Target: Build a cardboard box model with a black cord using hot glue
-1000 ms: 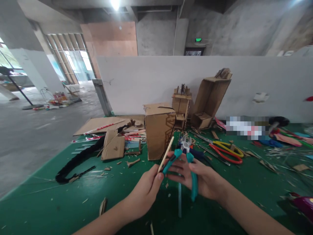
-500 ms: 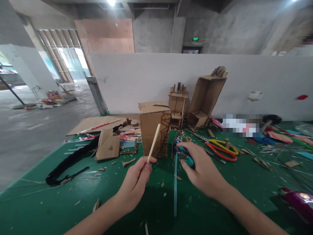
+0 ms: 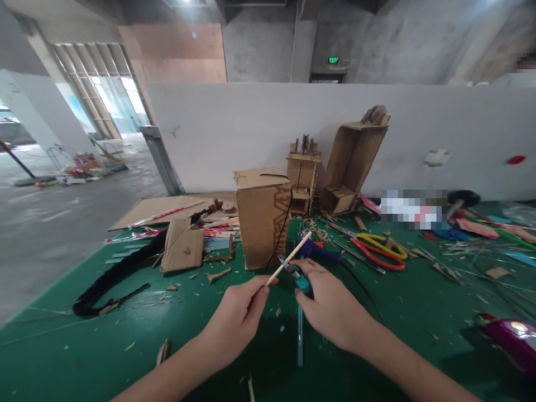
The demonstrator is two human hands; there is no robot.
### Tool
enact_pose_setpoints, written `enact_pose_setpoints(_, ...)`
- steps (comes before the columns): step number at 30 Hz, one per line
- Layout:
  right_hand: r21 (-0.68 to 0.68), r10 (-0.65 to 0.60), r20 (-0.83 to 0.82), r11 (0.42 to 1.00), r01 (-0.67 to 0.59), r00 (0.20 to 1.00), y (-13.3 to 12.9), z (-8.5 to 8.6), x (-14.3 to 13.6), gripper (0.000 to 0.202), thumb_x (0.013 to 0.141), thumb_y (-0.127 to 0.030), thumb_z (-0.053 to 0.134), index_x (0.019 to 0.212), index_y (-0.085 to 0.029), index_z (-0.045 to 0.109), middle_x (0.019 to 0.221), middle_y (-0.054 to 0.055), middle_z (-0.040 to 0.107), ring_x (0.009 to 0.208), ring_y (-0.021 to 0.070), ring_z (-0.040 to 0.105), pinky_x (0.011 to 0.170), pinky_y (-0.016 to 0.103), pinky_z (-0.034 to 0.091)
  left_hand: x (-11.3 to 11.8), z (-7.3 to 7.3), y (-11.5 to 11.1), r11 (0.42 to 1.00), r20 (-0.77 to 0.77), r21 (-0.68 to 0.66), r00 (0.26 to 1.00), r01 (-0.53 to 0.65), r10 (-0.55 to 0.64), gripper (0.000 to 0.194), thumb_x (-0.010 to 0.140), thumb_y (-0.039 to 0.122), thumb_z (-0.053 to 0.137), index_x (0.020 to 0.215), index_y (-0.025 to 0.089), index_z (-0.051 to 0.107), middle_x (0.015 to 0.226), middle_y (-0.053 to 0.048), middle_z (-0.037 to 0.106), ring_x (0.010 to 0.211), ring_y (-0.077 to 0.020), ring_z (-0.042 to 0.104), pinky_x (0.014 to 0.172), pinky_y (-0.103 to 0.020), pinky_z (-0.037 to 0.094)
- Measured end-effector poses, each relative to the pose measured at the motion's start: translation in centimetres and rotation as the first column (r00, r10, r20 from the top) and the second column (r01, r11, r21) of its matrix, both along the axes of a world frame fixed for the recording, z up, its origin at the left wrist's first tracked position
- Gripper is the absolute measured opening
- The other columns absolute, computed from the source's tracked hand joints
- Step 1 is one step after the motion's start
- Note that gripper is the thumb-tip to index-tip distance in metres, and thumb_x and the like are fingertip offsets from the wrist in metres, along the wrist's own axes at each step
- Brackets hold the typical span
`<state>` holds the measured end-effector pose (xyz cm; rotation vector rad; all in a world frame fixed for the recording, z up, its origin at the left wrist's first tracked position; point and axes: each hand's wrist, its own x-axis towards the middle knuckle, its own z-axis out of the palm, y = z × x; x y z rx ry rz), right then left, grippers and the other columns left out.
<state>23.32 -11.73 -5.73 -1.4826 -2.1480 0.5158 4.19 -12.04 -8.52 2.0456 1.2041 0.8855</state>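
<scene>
My left hand (image 3: 240, 312) is closed around the lower end of a thin wooden stick (image 3: 298, 247), which slants up to the right. In my right hand (image 3: 330, 301) is a pair of cutting pliers (image 3: 302, 283) with teal handles. The plier jaws meet the stick just beyond my left fingertips; whether they are closed on it I cannot tell. Behind both hands stands a tall cardboard box (image 3: 259, 226) with a black cord on it. A blue glue gun (image 3: 322, 252) lies past my right hand, partly hidden by it. Below the pliers a translucent glue stick (image 3: 300, 340) lies on the table.
Two cardboard structures (image 3: 355, 156) (image 3: 302, 173) stand against the white partition (image 3: 234, 128). Red and yellow-handled scissors (image 3: 379, 251) lie to the right, with a purple shiny object (image 3: 513, 340) at the right edge. Cardboard pieces (image 3: 183, 245) and a black fuzzy strip (image 3: 121, 273) lie left.
The wooden stick has tipped over to the right, and the pliers have moved left to meet it. The blue glue gun now shows behind my right hand.
</scene>
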Motion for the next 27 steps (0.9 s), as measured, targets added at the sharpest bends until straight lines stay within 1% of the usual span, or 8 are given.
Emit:
enact_pose_setpoints(5,-0.029,0.004,-0.013,1.0,-0.005,1.0,-0.1,0.1,-0.1,0.041,0.077,-0.014,0.043,0.118,-0.018,0.052,0.112,0.01,0.056,0.105,0.0243,0.051,0.089,0.04,0.041,-0.2,0.7,-0.2,1.0,-0.035,-0.022,0.999,0.007,-0.007,0.033,0.093,0.033,0.031,0.099,0.015,0.058,0.058,0.002,0.051,0.051,-0.0106,0.044,0.05,-0.021,0.033)
enact_pose_setpoints(9,-0.053,-0.006,-0.01,0.999,0.006,1.0,-0.3,0.3,-0.3,0.038,0.077,-0.014,0.043,0.114,-0.016,0.052,0.111,0.011,0.057,0.104,0.0256,0.051,0.088,0.042,0.041,-0.3,1.5,-0.3,0.998,-0.119,0.062,0.993,0.015,-0.008,0.03,0.094,0.028,0.03,0.086,0.016,0.057,0.059,0.002,0.05,0.052,-0.0103,0.044,0.052,-0.022,0.032)
enact_pose_setpoints(12,-0.09,-0.014,-0.054,0.996,0.009,0.998,-0.5,0.4,-0.4,0.035,0.079,-0.015,0.044,0.113,-0.016,0.051,0.108,0.011,0.058,0.101,0.0253,0.053,0.085,0.041,0.042,-0.4,1.5,-0.2,0.991,-0.173,0.134,0.985,0.021,0.003,0.027,0.094,0.025,0.031,0.088,0.017,0.057,0.062,0.001,0.051,0.054,-0.0106,0.044,0.053,-0.023,0.031)
enact_pose_setpoints(15,-0.134,-0.035,-0.097,0.991,0.022,0.995,-0.4,0.3,-0.5,0.037,0.08,-0.016,0.045,0.116,-0.017,0.05,0.108,0.011,0.058,0.099,0.025,0.054,0.082,0.039,0.043,-0.5,1.3,-0.2,0.986,-0.192,0.164,0.981,0.015,0.017,0.026,0.093,0.024,0.031,0.09,0.018,0.056,0.063,0.001,0.051,0.054,-0.011,0.044,0.052,-0.023,0.03)
enact_pose_setpoints(17,-0.131,-0.031,-0.116,0.991,0.016,0.993,-0.3,0.2,-0.4,0.039,0.079,-0.015,0.046,0.118,-0.018,0.049,0.111,0.011,0.058,0.1,0.0246,0.054,0.084,0.039,0.042,-0.5,1.2,-0.1,0.987,-0.19,0.16,0.982,0.015,0.016,0.026,0.093,0.024,0.031,0.088,0.018,0.056,0.063,0.001,0.051,0.053,-0.011,0.043,0.052,-0.023,0.03)
enact_pose_setpoints(23,-0.11,-0.005,-0.13,0.994,-0.01,0.992,-0.1,-0.2,-0.3,0.039,0.078,-0.015,0.048,0.117,-0.018,0.05,0.111,0.009,0.058,0.103,0.022,0.052,0.089,0.037,0.038,-0.4,1.2,-0.3,0.998,-0.131,0.064,0.991,0.007,0.002,0.029,0.094,0.026,0.028,0.082,0.017,0.053,0.059,0.003,0.048,0.051,-0.0103,0.043,0.052,-0.023,0.032)
enact_pose_setpoints(25,-0.105,-0.009,-0.122,0.994,-0.004,0.992,0.0,-0.2,-0.4,0.036,0.079,-0.016,0.048,0.115,-0.018,0.051,0.109,0.009,0.058,0.102,0.0221,0.052,0.088,0.037,0.038,-0.3,1.2,-0.2,0.998,-0.132,0.054,0.991,0.012,-0.004,0.03,0.094,0.027,0.027,0.08,0.017,0.052,0.058,0.003,0.047,0.051,-0.0104,0.043,0.052,-0.022,0.033)
enact_pose_setpoints(27,-0.11,-0.015,-0.115,0.994,0.002,0.993,0.1,-0.2,-0.4,0.029,0.081,-0.02,0.048,0.11,-0.019,0.052,0.105,0.009,0.058,0.094,0.0218,0.054,0.082,0.036,0.039,-0.2,1.4,-0.1,0.997,-0.159,0.068,0.987,0.024,-0.013,0.031,0.095,0.026,0.026,0.084,0.017,0.053,0.058,0.002,0.049,0.051,-0.0108,0.045,0.052,-0.022,0.034)
